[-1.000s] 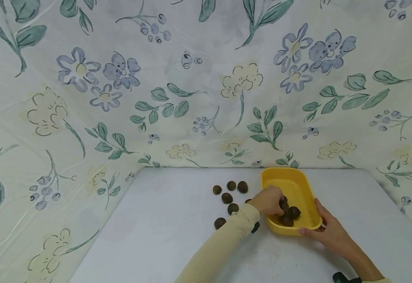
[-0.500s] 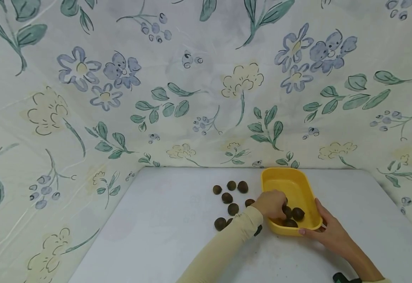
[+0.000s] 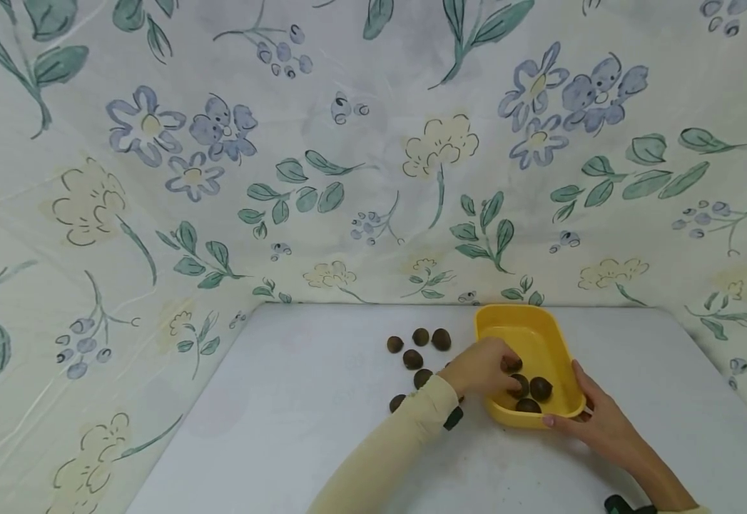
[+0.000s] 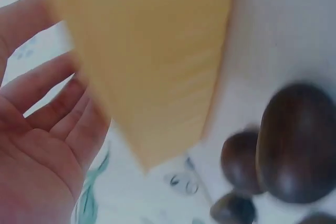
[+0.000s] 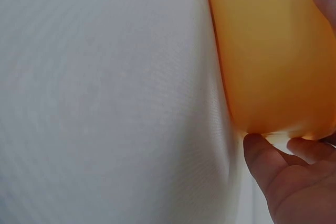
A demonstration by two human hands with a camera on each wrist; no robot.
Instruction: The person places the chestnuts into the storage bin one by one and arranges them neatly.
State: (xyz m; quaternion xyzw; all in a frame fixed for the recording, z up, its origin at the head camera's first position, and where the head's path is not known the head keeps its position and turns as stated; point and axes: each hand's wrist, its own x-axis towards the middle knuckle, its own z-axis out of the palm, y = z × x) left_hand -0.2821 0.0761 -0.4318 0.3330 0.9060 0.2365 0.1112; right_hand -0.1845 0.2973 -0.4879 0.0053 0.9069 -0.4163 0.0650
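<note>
A yellow plastic bin point(image 3: 559, 357) stands on the right of the white table, with several dark brown chestnuts point(image 3: 541, 389) in its near part. My left hand point(image 3: 481, 365) reaches over the bin's left wall, thumb and fingers spread apart by the chestnuts inside. In the left wrist view, the bin's wall hides the fingertips. With the right hand point(image 3: 604, 427) I grip the bin's near right corner, the thumb at the front rim and the fingers along the side. The right wrist view shows that hand's fingers point(image 5: 262, 163) against the yellow wall.
Several loose chestnuts point(image 3: 413, 359) lie on the white table point(image 3: 296, 400) left of the bin; the left forearm and hand partly cover some. A flowered cloth point(image 3: 360, 178) hangs behind the table and along its sides.
The left hand shifted right with the chestnuts in the bin, then drew back a little left, spreading its fingers and uncovering more chestnuts there. The right hand and bin stayed in place.
</note>
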